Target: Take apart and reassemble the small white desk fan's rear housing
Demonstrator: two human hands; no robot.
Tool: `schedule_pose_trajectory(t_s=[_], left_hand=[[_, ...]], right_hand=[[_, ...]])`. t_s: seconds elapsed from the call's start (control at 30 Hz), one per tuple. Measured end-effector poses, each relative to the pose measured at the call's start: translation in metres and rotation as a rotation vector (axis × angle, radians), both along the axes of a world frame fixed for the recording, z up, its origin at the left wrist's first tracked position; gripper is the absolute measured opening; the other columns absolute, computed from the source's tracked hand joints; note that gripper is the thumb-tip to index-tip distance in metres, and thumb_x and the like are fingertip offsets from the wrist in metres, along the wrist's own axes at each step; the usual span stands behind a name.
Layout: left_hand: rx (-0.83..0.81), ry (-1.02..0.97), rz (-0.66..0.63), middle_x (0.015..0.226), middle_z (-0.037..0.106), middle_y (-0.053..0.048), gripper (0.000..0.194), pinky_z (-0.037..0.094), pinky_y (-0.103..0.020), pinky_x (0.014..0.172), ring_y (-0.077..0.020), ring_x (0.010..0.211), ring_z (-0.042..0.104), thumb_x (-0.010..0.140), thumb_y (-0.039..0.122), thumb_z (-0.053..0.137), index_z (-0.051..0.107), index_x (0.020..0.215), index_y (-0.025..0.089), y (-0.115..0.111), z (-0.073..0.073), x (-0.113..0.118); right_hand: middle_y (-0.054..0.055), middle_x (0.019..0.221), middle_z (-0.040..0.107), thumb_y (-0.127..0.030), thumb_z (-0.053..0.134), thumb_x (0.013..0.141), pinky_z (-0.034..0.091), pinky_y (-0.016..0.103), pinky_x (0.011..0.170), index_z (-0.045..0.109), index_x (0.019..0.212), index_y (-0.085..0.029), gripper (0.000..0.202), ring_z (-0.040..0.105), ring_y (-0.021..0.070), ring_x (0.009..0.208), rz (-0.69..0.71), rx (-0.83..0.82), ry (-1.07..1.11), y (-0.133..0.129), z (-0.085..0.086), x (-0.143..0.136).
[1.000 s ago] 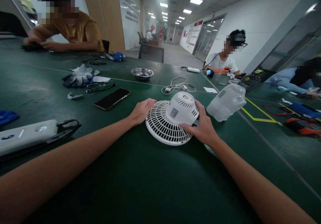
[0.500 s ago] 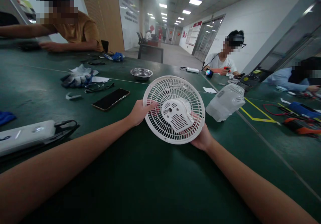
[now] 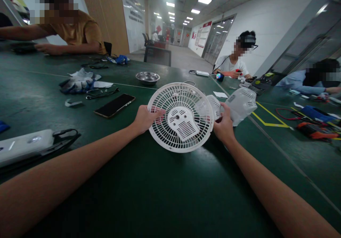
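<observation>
A round white fan grille stands tilted above the table, its slotted hub facing me. My left hand is closed on its left rim, thumb over the bars. At the grille's right edge, my right hand is closed around a white vented plastic cover, partly hidden behind the rim. Just beyond that hand lies a translucent white plastic housing with slots at its end.
On the green table lie a phone, work gloves, a metal bowl and a white power bank-like device. Multimeter-like orange tools sit at right. Co-workers sit across the table.
My right hand has moved from behind the grille out to the right, bringing the white vented cover into view. My left hand keeps its hold on the rim.
</observation>
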State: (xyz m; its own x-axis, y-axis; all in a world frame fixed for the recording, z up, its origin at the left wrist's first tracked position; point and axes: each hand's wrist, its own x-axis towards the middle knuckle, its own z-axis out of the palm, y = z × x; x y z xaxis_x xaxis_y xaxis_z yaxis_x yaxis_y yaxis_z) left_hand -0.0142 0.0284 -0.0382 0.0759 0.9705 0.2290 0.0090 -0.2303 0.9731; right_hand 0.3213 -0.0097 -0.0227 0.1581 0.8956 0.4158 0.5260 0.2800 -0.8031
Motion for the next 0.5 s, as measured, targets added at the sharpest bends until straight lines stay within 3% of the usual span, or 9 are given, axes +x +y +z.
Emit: schedule_pose_trajectory(t_s=[0.07,0.17,0.33,0.43,0.5], left_hand=[[-0.042,-0.008,0.027,0.08,0.079,-0.009,0.028,0.066,-0.042,0.06,-0.0248,0.068,0.075,0.077,0.039,0.09,0.079,0.088,0.017,0.004,-0.003,-0.002],[-0.058,-0.002,0.065,0.079,0.078,-0.009,0.027,0.066,-0.044,0.062,-0.0256,0.068,0.075,0.076,0.038,0.09,0.078,0.087,0.017,0.011,-0.007,-0.007],[-0.063,-0.005,0.046,0.081,0.079,-0.011,0.027,0.067,-0.046,0.068,-0.027,0.072,0.076,0.077,0.038,0.089,0.078,0.09,0.017,0.015,-0.009,-0.01],[-0.097,-0.025,0.052,0.083,0.079,-0.011,0.027,0.067,-0.048,0.071,-0.0272,0.074,0.076,0.076,0.037,0.089,0.078,0.089,0.016,0.014,-0.007,-0.009],[-0.11,-0.041,0.055,0.086,0.079,-0.012,0.028,0.067,-0.048,0.073,-0.0271,0.075,0.077,0.075,0.036,0.09,0.078,0.09,0.015,0.013,-0.007,-0.009]], right_hand=[[0.011,0.118,0.07,-0.045,0.08,0.076,0.049,0.06,0.103,0.048,0.151,-0.024,0.085,0.066,0.0343,0.102,-0.149,0.069,-0.272,0.006,0.003,0.019],[0.015,0.126,0.066,-0.041,0.078,0.075,0.046,0.061,0.107,0.055,0.145,-0.023,0.076,0.062,0.0378,0.112,-0.21,0.093,-0.493,0.012,0.001,0.034],[0.016,0.121,0.064,-0.039,0.075,0.077,0.048,0.059,0.104,0.058,0.14,-0.02,0.068,0.061,0.0379,0.11,-0.221,0.049,-0.558,0.016,-0.004,0.035],[0.018,0.127,0.062,-0.04,0.07,0.084,0.045,0.058,0.109,0.06,0.137,-0.017,0.058,0.057,0.0381,0.121,-0.27,0.227,-0.562,0.012,0.006,0.038],[0.02,0.133,0.058,-0.039,0.07,0.085,0.039,0.058,0.115,0.059,0.135,-0.017,0.056,0.051,0.0385,0.131,-0.376,0.372,-0.564,0.008,0.016,0.044]])
